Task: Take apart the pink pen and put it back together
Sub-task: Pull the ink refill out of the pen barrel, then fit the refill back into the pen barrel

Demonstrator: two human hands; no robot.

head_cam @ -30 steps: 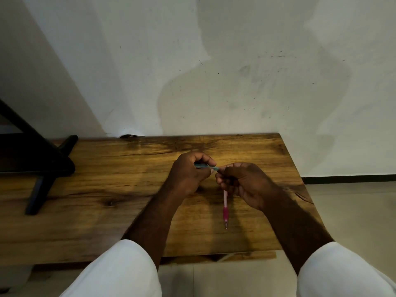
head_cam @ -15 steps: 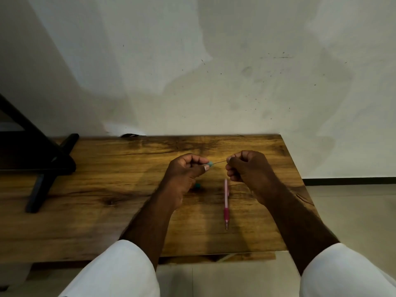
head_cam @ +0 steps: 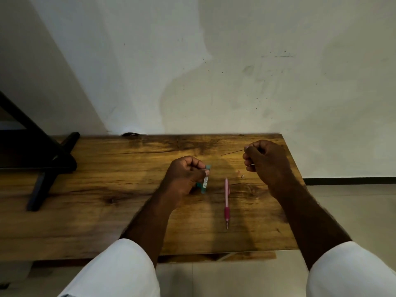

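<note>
— Where's the pink pen [head_cam: 226,202]?
— Flat on the bench [head_cam: 85,211], tip toward you, between your two hands, touched by neither. A small pale bit [head_cam: 242,176] lies near its far end; too small to name.
— And the grip?
— Your right hand [head_cam: 267,161]: grip pinching a thin dark rod [head_cam: 232,152], held well apart from the pen. Your left hand [head_cam: 186,174]: grip curled round a teal case [head_cam: 204,181].
— Risks?
— Rod looks brittle; squeeze hard or knock it on the bench and it likely snaps. Pale bit could roll off the bench if a hand sweeps past. Pen is round; a brush may send it rolling toward the edge.
</note>
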